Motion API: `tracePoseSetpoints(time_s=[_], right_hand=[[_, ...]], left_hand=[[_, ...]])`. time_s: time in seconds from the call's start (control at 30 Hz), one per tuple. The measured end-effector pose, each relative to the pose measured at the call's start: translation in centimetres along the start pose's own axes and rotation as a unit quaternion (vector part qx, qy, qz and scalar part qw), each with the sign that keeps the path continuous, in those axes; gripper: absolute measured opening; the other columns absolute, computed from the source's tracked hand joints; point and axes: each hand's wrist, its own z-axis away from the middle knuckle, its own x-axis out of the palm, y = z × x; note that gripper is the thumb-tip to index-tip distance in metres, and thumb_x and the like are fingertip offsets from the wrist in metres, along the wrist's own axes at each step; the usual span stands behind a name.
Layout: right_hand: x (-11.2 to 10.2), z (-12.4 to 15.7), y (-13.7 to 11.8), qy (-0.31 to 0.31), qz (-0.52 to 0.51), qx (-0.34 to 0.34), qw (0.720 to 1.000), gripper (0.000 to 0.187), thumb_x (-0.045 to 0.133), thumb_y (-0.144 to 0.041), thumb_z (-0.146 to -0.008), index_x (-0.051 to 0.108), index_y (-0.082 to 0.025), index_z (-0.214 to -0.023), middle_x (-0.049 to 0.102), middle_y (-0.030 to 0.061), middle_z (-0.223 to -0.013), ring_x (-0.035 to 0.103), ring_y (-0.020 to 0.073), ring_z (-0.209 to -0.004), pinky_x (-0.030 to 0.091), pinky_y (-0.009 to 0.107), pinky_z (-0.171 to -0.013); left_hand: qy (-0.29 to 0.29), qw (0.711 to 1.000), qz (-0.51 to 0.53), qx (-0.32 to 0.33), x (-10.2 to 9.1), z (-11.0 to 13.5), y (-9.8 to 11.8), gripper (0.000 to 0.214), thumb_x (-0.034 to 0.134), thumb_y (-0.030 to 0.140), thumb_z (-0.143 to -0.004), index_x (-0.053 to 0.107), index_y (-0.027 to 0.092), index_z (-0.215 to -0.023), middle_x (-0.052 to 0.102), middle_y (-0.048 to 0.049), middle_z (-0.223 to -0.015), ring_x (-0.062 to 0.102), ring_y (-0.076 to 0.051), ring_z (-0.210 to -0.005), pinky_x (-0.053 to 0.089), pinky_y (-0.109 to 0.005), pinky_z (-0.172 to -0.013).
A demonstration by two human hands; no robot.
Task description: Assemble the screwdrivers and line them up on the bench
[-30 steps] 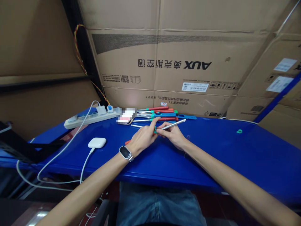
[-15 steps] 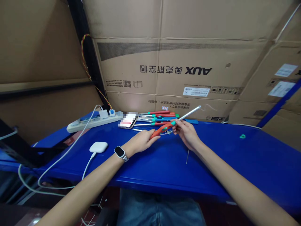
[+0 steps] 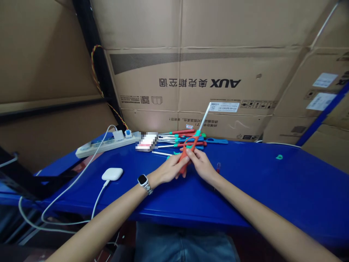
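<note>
A long-nosed gas lighter [image 3: 185, 162] with an orange handle, green parts and a silver metal tube is held over the blue table, its tube tilted up and away. My left hand [image 3: 172, 165], with a watch on the wrist, is closed round the lower handle. My right hand [image 3: 201, 163] also grips the handle, thumb and fingers against its right side. Just beyond, several similar lighters [image 3: 188, 144] with red and blue handles lie in a pile. A small screwdriver [image 3: 218, 167] with a clear red handle lies beside my right hand, partly hidden by it.
A phone [image 3: 147, 142] lies left of the pile, near a white power strip [image 3: 109, 143] with plugs and cables. A white earbud case [image 3: 112, 174] on a cable is at the left. A small green piece [image 3: 279, 157] lies right. Cardboard [image 3: 201, 62] stands behind the blue table [image 3: 272, 189].
The lighter has swung more upright and come nearer to me. My right hand has moved from the metal tube's base down to the handle, beside my left hand.
</note>
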Motion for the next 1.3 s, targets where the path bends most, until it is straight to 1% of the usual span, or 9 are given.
tracePoseSetpoints(time_s=[0.17, 0.3, 0.43, 0.6, 0.77, 0.9, 1.13, 1.2, 1.3], right_hand=[[-1.4, -0.3, 0.4, 0.012, -0.048, 0.032, 0.998, 0.054, 0.061, -0.070, -0.078, 0.062, -0.021, -0.100, 0.072, 0.0072, -0.085, 0.068, 0.0235, -0.074, 0.055, 0.037, -0.071], [-3.0, -0.3, 0.7, -0.002, 0.019, 0.029, 0.999, 0.048, 0.051, -0.066, -0.087, 0.056, -0.022, -0.106, 0.064, 0.0005, -0.069, 0.063, 0.0181, -0.058, 0.051, 0.031, -0.059], [-3.3, 0.2, 0.5, -0.061, 0.244, -0.041, 0.967, 0.045, 0.041, -0.059, -0.096, 0.061, -0.023, -0.114, 0.064, 0.0001, -0.075, 0.060, 0.0169, -0.065, 0.045, 0.029, -0.064], [-2.7, 0.9, 0.3, -0.143, 0.430, -0.075, 0.888, 0.043, 0.040, -0.055, -0.098, 0.061, -0.025, -0.121, 0.065, 0.0080, -0.110, 0.062, 0.0237, -0.096, 0.045, 0.034, -0.081], [-2.1, 1.4, 1.0, -0.176, 0.525, -0.107, 0.826, 0.045, 0.046, -0.056, -0.096, 0.062, -0.025, -0.125, 0.060, 0.0120, -0.110, 0.058, 0.0272, -0.101, 0.043, 0.039, -0.086], [-1.5, 1.3, 1.4, -0.167, 0.533, -0.115, 0.822, 0.043, 0.051, -0.056, -0.093, 0.065, -0.027, -0.121, 0.058, 0.0107, -0.104, 0.054, 0.0268, -0.101, 0.040, 0.039, -0.085], [-3.7, 1.1, -0.6, -0.097, 0.488, -0.059, 0.866, 0.040, 0.048, -0.049, -0.095, 0.062, -0.024, -0.124, 0.064, 0.0087, -0.104, 0.059, 0.0216, -0.092, 0.041, 0.033, -0.080], [-5.3, 1.8, -1.5, -0.053, 0.523, 0.012, 0.851, 0.032, 0.048, -0.041, -0.095, 0.062, -0.024, -0.118, 0.067, 0.0058, -0.086, 0.062, 0.0205, -0.077, 0.039, 0.031, -0.070], [-7.2, 3.1, -2.2, 0.009, 0.605, 0.105, 0.789, 0.033, 0.051, -0.041, -0.092, 0.060, -0.024, -0.118, 0.070, 0.0066, -0.081, 0.066, 0.0254, -0.077, 0.039, 0.032, -0.068]], left_hand=[[0.164, 0.955, -0.245, 0.035, -1.8, 1.2, -0.2, 0.052, 0.035, 0.052, -0.098, 0.063, 0.018, -0.072, 0.061, -0.0025, -0.058, 0.058, -0.017, -0.057, 0.037, -0.026, -0.057], [0.320, 0.923, -0.178, 0.116, -2.9, 1.9, -1.0, 0.059, 0.029, 0.048, -0.100, 0.062, 0.017, -0.062, 0.055, -0.0013, -0.050, 0.052, -0.013, -0.049, 0.038, -0.025, -0.055], [0.377, 0.895, -0.162, 0.175, -2.9, 2.0, -1.0, 0.052, 0.031, 0.041, -0.100, 0.060, 0.017, -0.063, 0.053, -0.0001, -0.050, 0.047, -0.011, -0.045, 0.037, -0.025, -0.052], [0.354, 0.882, -0.253, 0.183, -2.0, 1.9, -0.5, 0.046, 0.039, 0.037, -0.096, 0.046, 0.019, -0.053, 0.043, 0.0021, -0.045, 0.038, -0.010, -0.042, 0.030, -0.026, -0.049], [0.291, 0.899, -0.291, 0.152, -1.3, 1.4, -0.8, 0.045, 0.043, 0.035, -0.095, 0.042, 0.019, -0.053, 0.047, 0.0021, -0.047, 0.040, -0.009, -0.044, 0.028, -0.025, -0.051], [0.228, 0.914, -0.320, 0.100, -1.1, 1.0, -0.9, 0.039, 0.045, 0.035, -0.094, 0.050, 0.018, -0.059, 0.054, 0.0012, -0.052, 0.044, -0.011, -0.047, 0.026, -0.025, -0.052], [0.187, 0.926, -0.322, 0.067, -1.2, 1.0, -1.1, 0.041, 0.042, 0.039, -0.096, 0.055, 0.019, -0.062, 0.060, -0.0005, -0.056, 0.050, -0.013, -0.050, 0.025, -0.025, -0.053], [0.172, 0.927, -0.327, 0.069, -1.3, 0.6, -0.9, 0.041, 0.042, 0.040, -0.096, 0.056, 0.019, -0.063, 0.061, -0.0007, -0.057, 0.050, -0.013, -0.051, 0.024, -0.025, -0.053], [0.123, 0.920, -0.361, 0.089, -1.3, -0.9, -0.1, 0.041, 0.042, 0.039, -0.095, 0.059, 0.019, -0.064, 0.062, -0.0018, -0.057, 0.051, -0.015, -0.051, 0.021, -0.026, -0.052]])
